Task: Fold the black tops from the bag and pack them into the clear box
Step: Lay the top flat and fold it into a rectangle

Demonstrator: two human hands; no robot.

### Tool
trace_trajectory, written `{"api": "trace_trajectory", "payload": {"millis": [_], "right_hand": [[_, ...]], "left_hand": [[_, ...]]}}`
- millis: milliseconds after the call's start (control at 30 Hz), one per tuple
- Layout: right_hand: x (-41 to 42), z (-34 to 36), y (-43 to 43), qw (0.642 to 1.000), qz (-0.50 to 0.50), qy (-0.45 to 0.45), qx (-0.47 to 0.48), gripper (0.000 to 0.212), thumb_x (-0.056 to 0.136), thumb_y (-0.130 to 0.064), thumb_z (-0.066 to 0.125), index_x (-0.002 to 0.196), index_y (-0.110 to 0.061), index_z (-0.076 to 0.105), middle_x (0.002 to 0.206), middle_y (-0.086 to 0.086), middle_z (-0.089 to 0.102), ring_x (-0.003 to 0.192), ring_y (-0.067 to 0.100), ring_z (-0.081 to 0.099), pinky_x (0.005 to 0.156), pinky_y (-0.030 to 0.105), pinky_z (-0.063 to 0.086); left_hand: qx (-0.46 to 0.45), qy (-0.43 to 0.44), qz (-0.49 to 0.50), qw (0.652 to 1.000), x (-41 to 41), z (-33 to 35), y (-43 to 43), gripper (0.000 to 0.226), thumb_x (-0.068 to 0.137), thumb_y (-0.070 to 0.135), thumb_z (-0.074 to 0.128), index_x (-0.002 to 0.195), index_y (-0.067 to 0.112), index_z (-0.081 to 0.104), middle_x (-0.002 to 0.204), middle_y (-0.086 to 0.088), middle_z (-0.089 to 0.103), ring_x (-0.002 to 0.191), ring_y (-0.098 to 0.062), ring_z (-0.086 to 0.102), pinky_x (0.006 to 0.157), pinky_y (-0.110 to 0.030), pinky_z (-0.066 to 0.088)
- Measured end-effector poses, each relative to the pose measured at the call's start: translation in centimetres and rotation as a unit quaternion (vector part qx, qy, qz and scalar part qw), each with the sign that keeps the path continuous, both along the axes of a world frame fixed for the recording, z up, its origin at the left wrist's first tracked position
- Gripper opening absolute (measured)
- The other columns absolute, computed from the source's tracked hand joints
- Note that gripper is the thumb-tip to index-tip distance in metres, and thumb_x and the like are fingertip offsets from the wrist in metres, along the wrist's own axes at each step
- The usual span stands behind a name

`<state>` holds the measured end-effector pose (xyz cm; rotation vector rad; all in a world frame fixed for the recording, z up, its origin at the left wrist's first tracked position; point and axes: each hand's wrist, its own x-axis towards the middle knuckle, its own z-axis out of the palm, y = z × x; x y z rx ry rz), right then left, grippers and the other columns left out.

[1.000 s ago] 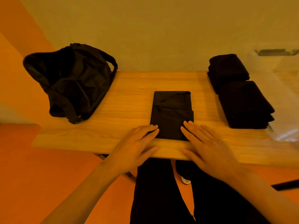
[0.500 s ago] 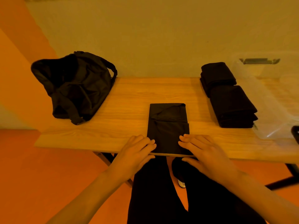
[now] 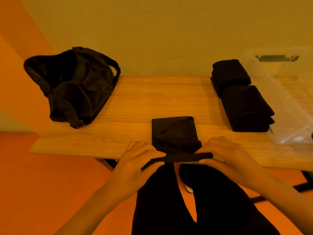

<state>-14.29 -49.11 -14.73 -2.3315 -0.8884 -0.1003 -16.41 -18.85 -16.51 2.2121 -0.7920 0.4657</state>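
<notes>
Nearest the camera: the person's legs in dark trousers (image 3: pixel 169 209), with one shoe (image 3: pixel 188 188) showing between them on the orange floor (image 3: pixel 50 184). Above the knees, left hand (image 3: pixel 135 165) and right hand (image 3: pixel 232 160) each pinch a near corner of the black top (image 3: pixel 174 133). The fingers (image 3: pixel 140 146) are curled, thumbs closed onto the cloth. The near hem is raised off the wood as a thin band stretched between the two hands. The rest of the top lies flat, as a narrow folded rectangle, at the front edge of the tabletop (image 3: pixel 135 102). Further back on the left, the black bag (image 3: pixel 74 85) sits slumped with its mouth open and its strap trailing forward. On the right, a stack of folded tops (image 3: pixel 245 109) has a second folded pile (image 3: pixel 230 72) directly behind it. Both piles sit just left of the clear box (image 3: pixel 291 102); contact with its wall cannot be judged. A plain wall (image 3: pixel 152 31) stands behind the tabletop.
</notes>
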Motion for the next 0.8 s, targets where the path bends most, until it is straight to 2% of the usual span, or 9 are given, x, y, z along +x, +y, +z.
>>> {"api": "trace_trajectory", "payload": {"millis": [100,233,333,433,500,567,633,733,800], "right_hand": [[1.6,1.5,0.1,0.998,-0.007,0.048,0.04,0.027,0.096,-0.059,0.049,0.118,-0.047,0.058,0.114,-0.027,0.063,0.106,-0.005,0.061,0.087,0.018,0.05],[4.6,2.1,0.7,0.987,-0.018,0.127,0.092,0.03,0.091,-0.062,0.052,0.113,-0.045,0.061,0.11,-0.022,0.066,0.105,0.004,0.066,0.078,0.024,0.056],[6.9,1.6,1.3,0.985,-0.042,0.13,0.103,0.028,0.091,-0.052,0.054,0.106,-0.031,0.065,0.118,-0.018,0.063,0.115,0.004,0.061,0.089,0.026,0.053],[8.9,1.0,1.8,0.978,-0.062,0.16,0.117,0.025,0.094,-0.05,0.058,0.102,-0.026,0.064,0.12,-0.017,0.063,0.118,0.002,0.059,0.094,0.027,0.053],[9.8,0.9,2.5,0.958,-0.086,0.228,0.151,0.029,0.089,-0.049,0.057,0.102,-0.024,0.064,0.105,-0.011,0.07,0.101,0.007,0.068,0.083,0.041,0.059],[10.7,0.7,3.0,0.944,-0.123,0.261,0.162,0.033,0.083,-0.053,0.055,0.1,-0.025,0.064,0.094,-0.005,0.072,0.085,0.016,0.072,0.07,0.053,0.059],[11.4,0.4,3.6,0.939,-0.148,0.269,0.153,0.028,0.082,-0.053,0.057,0.099,-0.032,0.064,0.094,-0.012,0.072,0.083,0.012,0.072,0.068,0.046,0.061],[12.0,-0.4,3.9,0.939,-0.19,0.251,0.136,0.013,0.085,-0.039,0.069,0.097,-0.038,0.063,0.093,-0.024,0.068,0.084,-0.002,0.067,0.067,0.02,0.056],[12.0,-0.8,4.0,0.942,-0.219,0.221,0.127,0.014,0.082,-0.036,0.073,0.093,-0.038,0.064,0.087,-0.018,0.067,0.08,-0.002,0.064,0.062,0.014,0.049]], "left_hand": [[-0.051,0.068,0.005,0.996,1.2,1.5,-0.3,0.023,0.097,0.033,0.064,0.12,0.031,0.067,0.105,0.019,0.062,0.101,-0.011,0.062,0.087,-0.028,0.048],[-0.104,0.096,0.007,0.99,3.9,2.5,-1.1,0.022,0.098,0.023,0.061,0.12,0.025,0.067,0.103,0.015,0.061,0.098,-0.012,0.062,0.083,-0.016,0.044],[-0.129,0.116,0.035,0.984,6.6,2.4,-1.8,0.019,0.099,0.025,0.059,0.117,0.027,0.066,0.099,0.012,0.059,0.084,-0.015,0.059,0.073,-0.015,0.041],[-0.123,0.143,0.06,0.98,8.8,1.7,-2.4,0.017,0.103,0.026,0.058,0.118,0.029,0.064,0.1,0.012,0.057,0.08,-0.016,0.058,0.067,-0.012,0.04],[-0.127,0.172,0.093,0.972,10.1,1.2,-2.6,0.018,0.103,0.026,0.055,0.118,0.031,0.064,0.105,0.014,0.059,0.084,-0.017,0.062,0.065,-0.019,0.047],[-0.129,0.207,0.13,0.961,11.0,0.8,-2.8,0.017,0.103,0.027,0.055,0.117,0.032,0.064,0.11,0.016,0.063,0.095,-0.017,0.066,0.072,-0.034,0.057],[-0.137,0.239,0.154,0.949,11.5,0.3,-3.0,0.015,0.101,0.027,0.059,0.114,0.032,0.065,0.109,0.019,0.064,0.097,-0.015,0.068,0.072,-0.038,0.058],[-0.16,0.271,0.187,0.931,12.0,-0.4,-2.8,0.015,0.094,0.023,0.07,0.106,0.032,0.068,0.09,0.016,0.063,0.073,-0.014,0.067,0.059,-0.025,0.047],[-0.158,0.281,0.205,0.924,12.2,-0.6,-2.5,0.018,0.089,0.021,0.077,0.1,0.032,0.069,0.073,0.011,0.059,0.062,-0.012,0.059,0.058,-0.018,0.041]]}}
